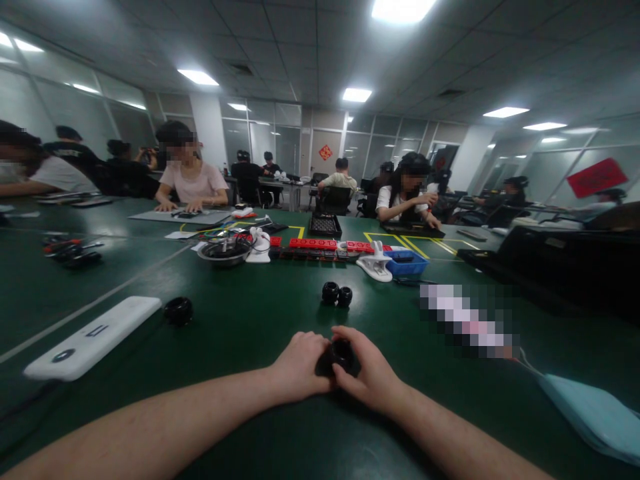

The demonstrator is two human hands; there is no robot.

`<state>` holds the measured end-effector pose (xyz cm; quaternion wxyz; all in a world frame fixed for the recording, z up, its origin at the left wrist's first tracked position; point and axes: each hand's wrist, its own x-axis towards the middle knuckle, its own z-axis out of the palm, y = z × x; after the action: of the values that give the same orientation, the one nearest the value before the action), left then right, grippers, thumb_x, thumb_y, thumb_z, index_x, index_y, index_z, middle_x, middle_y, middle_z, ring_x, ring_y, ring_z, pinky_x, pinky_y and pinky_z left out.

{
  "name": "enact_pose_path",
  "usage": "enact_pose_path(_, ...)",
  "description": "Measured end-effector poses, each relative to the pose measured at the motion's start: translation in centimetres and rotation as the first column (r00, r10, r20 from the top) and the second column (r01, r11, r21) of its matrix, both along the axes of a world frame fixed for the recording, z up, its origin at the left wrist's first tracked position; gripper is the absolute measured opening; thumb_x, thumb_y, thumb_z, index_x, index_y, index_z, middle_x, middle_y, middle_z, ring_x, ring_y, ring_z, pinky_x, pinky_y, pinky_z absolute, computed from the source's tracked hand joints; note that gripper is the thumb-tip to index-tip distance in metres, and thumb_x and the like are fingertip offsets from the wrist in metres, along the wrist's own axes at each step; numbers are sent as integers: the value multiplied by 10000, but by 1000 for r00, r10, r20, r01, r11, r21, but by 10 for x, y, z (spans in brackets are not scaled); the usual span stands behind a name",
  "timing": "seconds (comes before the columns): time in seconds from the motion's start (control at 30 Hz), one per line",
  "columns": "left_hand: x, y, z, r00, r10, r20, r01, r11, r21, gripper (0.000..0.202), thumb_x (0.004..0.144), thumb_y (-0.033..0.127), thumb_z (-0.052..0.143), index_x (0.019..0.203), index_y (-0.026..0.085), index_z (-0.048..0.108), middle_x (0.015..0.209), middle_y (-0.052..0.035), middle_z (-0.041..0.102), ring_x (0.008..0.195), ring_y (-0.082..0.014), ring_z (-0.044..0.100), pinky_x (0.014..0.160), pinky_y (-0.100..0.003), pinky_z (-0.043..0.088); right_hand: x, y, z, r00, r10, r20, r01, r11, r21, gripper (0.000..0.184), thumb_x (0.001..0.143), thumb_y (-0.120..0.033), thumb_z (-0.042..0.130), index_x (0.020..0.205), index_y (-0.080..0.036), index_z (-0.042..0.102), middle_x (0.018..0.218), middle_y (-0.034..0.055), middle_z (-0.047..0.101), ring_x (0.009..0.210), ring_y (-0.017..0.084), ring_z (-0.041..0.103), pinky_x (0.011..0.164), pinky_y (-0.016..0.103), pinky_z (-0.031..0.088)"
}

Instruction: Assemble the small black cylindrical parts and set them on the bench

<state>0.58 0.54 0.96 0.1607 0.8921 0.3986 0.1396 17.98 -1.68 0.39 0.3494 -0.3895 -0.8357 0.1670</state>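
Both my hands meet low in the middle of the head view, on a green table (250, 313). My left hand (299, 365) and my right hand (367, 373) are each closed around one small black ring-shaped part (340, 353) held between them. Two more black round parts (337, 294) lie side by side just beyond my hands. Another black ring (179, 311) rests to the left, next to a long white flat device (93, 337).
A blue bin (406, 263), a white clamp (375, 265), red strips (320, 244), a metal bowl (223, 252) and a black tray (325, 225) sit further back. Black cases (565, 263) stand at right. A light blue mask (595, 413) lies at the near right. Several people work at far tables.
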Motion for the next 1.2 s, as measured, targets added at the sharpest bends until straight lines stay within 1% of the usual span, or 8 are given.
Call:
enact_pose_path(0.17, 1, -3, 5, 1000, -7, -10, 7, 1000, -21, 292, 673, 347, 624, 892, 167, 554, 885, -40, 592, 841, -234, 531, 763, -347, 407, 3, -1, 1, 997, 81, -14, -81, 997, 12, 662, 694, -155, 526, 1301, -166, 261, 1236, 138, 460, 1118, 264, 461, 944, 453, 372)
enact_pose_path(0.3, 0, -3, 5, 1000, -5, -12, 4, 999, -40, 342, 663, 352, 636, 938, 167, 551, 912, -45, 583, 851, -238, 527, 796, -362, 404, 0, 0, 4, 999, -9, 31, 11, 998, -59, 675, 678, -228, 631, 1274, -170, 320, 1154, 122, 503, 1039, 262, 503, 898, 442, 406)
enact_pose_path(0.43, -1, -2, 1, 999, 24, 46, -21, 998, -58, 512, 634, 394, 659, 1076, 174, 521, 960, -48, 574, 873, -245, 519, 809, -370, 402, -1, 0, 4, 999, 10, 42, -6, 997, -77, 576, 688, -232, 642, 1207, -171, 400, 1111, 107, 530, 1012, 244, 518, 883, 410, 425)
enact_pose_path(0.67, -1, 1, -4, 999, 28, 29, -27, 999, -40, 406, 649, 428, 648, 944, 162, 564, 878, -51, 581, 814, -242, 530, 757, -356, 414, 2, -3, 4, 996, 92, -12, -92, 995, 25, 611, 708, -184, 531, 1274, -154, 303, 1223, 140, 465, 1110, 265, 462, 939, 445, 379)
enact_pose_path(0.8, -1, 1, 0, 1000, 6, 23, -5, 999, -46, 404, 653, 433, 659, 942, 168, 563, 909, -50, 590, 841, -247, 532, 774, -360, 406, -1, -2, 7, 999, 29, 28, -29, 1000, -5, 568, 686, -246, 629, 1198, -179, 391, 1103, 111, 518, 1003, 261, 512, 861, 426, 435)
enact_pose_path(0.93, -1, -1, 3, 1000, 0, 29, 2, 997, -80, 363, 641, 360, 670, 942, 184, 569, 896, -32, 596, 838, -241, 538, 770, -340, 408, -1, -3, 8, 997, 68, 23, -69, 997, 21, 437, 718, -188, 565, 1134, -191, 434, 1038, 88, 541, 946, 229, 535, 835, 390, 456)
enact_pose_path(1.07, -2, -1, 0, 997, -58, 58, 61, 997, -52, 344, 670, 404, 652, 925, 190, 567, 882, -21, 600, 824, -226, 544, 767, -328, 403, 3, -6, 7, 990, 138, -5, -138, 987, 87, 535, 718, -164, 507, 1227, -167, 344, 1166, 123, 487, 1056, 244, 491, 904, 406, 418)
enact_pose_path(1.2, -2, 1, -2, 996, -77, 52, 79, 997, -22, 360, 666, 432, 657, 893, 166, 567, 875, -35, 601, 817, -234, 544, 748, -339, 408, 3, -5, 7, 999, 45, -5, -45, 998, 46, 614, 691, -246, 608, 1235, -162, 336, 1137, 126, 489, 1022, 264, 498, 871, 423, 433)
